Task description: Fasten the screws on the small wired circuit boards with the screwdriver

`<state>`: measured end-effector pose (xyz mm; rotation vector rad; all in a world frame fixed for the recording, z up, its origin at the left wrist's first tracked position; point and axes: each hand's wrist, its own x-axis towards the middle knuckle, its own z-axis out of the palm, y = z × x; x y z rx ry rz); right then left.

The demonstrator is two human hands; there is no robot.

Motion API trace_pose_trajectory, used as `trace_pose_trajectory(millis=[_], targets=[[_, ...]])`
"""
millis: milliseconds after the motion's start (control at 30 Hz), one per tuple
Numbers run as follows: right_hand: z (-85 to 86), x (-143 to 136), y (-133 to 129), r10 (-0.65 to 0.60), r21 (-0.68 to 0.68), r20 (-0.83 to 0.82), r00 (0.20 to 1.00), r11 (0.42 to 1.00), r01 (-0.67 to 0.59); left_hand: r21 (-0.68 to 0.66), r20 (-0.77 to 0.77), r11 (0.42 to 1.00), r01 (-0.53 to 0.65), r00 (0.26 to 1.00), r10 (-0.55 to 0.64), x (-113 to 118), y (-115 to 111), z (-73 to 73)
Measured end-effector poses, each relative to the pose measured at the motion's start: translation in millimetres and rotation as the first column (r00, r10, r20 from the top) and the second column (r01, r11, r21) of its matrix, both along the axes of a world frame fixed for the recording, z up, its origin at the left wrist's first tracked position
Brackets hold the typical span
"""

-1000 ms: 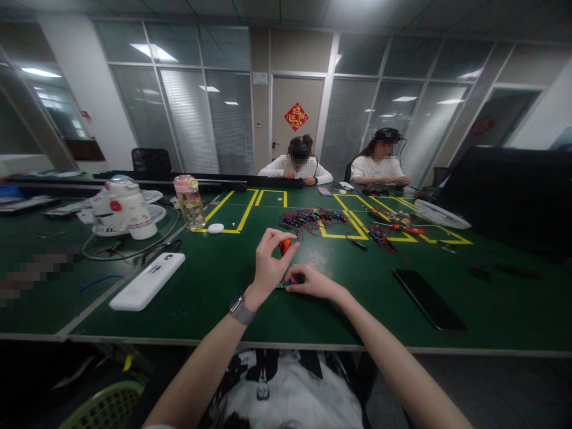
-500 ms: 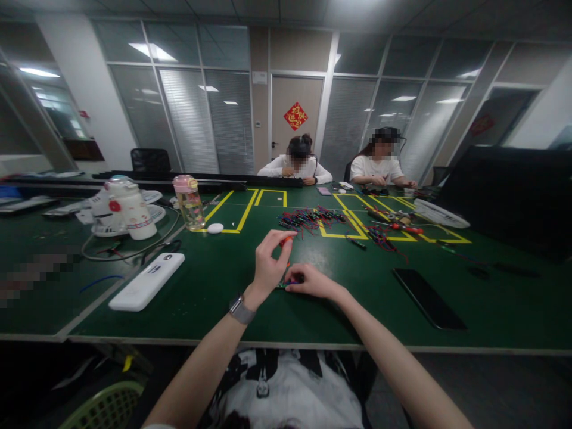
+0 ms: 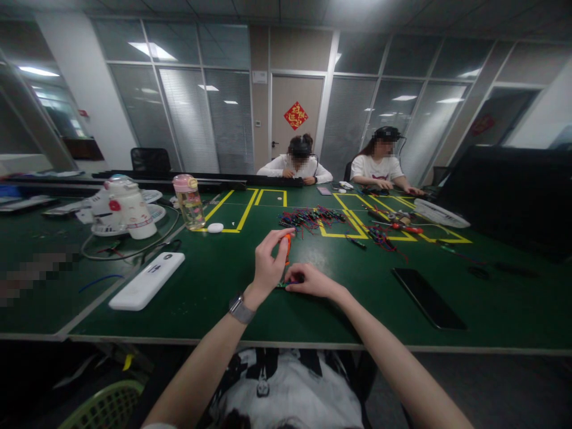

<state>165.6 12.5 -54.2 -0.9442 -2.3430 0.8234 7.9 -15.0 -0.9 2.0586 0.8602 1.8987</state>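
My left hand [image 3: 269, 257], with a watch on its wrist, is closed around an orange screwdriver [image 3: 288, 247]. The tool stands nearly upright, its lower end close to a small green circuit board [image 3: 281, 285] on the table. My right hand [image 3: 310, 280] pinches the board's right end, with thin wires beside the fingertips. Fingers hide most of the board, and the screwdriver's tip is too small to make out. Beyond my hands lies a heap of small boards with red and blue wires [image 3: 313, 219].
A black phone [image 3: 429, 298] lies to the right, a white power bank [image 3: 147, 282] to the left. Bottles [image 3: 188, 202], a white case [image 3: 215, 228], a second wire bundle [image 3: 382, 237] and a dark monitor [image 3: 513, 202] stand around. Two people sit across the green table [image 3: 214, 322].
The fingers of my left hand have shifted slightly on the screwdriver, and more of its orange handle shows. My right hand stays in place. The person at right has moved their hands.
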Motion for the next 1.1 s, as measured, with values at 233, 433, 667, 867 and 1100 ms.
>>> trace_pose_trajectory(millis=[233, 433, 667, 867, 1100], targets=[[-1.3, 0.4, 1.3, 0.007, 0.003, 0.0, 1.0, 1.0, -0.007, 0.063, -0.017, 0.994, -0.094, 0.995, 0.095, 1.6, 0.9, 0.4], [-1.2, 0.3, 1.1, 0.004, 0.007, -0.006, 1.0, 1.0, -0.004, -0.004, -0.021, 0.998, -0.062, 0.998, 0.061, 0.7, 0.6, 0.1], [-1.9, 0.3, 1.5, 0.005, 0.015, 0.003, 1.0, 1.0, -0.005, 0.026, -0.02, 0.996, -0.088, 0.996, 0.089, 1.4, 0.0, 0.4], [-2.0, 0.4, 2.4, 0.01, 0.004, -0.005, 1.0, 1.0, -0.009, 0.062, -0.01, 0.987, -0.151, 0.988, 0.152, 1.8, 0.4, -0.1], [-0.9, 0.1, 2.2, 0.002, 0.014, 0.005, 1.0, 1.0, -0.002, 0.03, -0.026, 0.998, -0.052, 0.998, 0.052, -0.5, -1.4, 2.0]])
